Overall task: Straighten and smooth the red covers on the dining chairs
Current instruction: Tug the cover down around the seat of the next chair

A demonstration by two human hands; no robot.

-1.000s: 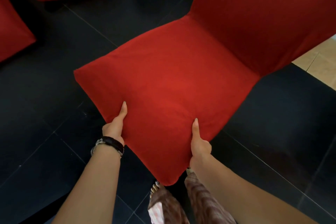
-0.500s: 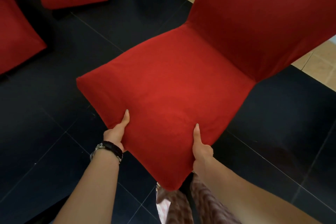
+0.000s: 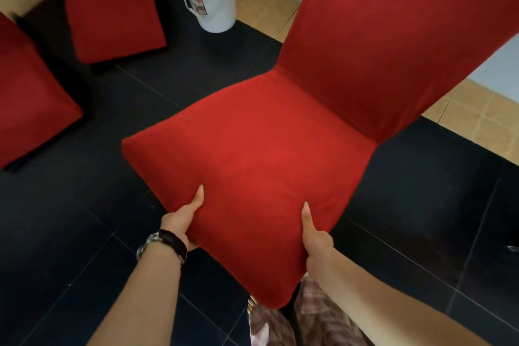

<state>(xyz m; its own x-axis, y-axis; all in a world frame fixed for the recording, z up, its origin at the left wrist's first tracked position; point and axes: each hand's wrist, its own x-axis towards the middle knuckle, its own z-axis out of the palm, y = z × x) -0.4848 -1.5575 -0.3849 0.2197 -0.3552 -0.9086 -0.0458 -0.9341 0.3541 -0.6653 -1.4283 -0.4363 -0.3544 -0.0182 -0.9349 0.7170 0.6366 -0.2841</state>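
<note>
Red cover [image 3: 266, 154] is mid-scene, stretched above the black floor [image 3: 84, 233]. Left hand [image 3: 182, 219] and right hand [image 3: 316, 241] both have their grip pinching its near edges, thumbs on top, fingers hidden underneath.

Red chair cover [image 3: 266, 154], black floor tiles [image 3: 70, 233] (white bucket [image 3: 210, 0])
</note>
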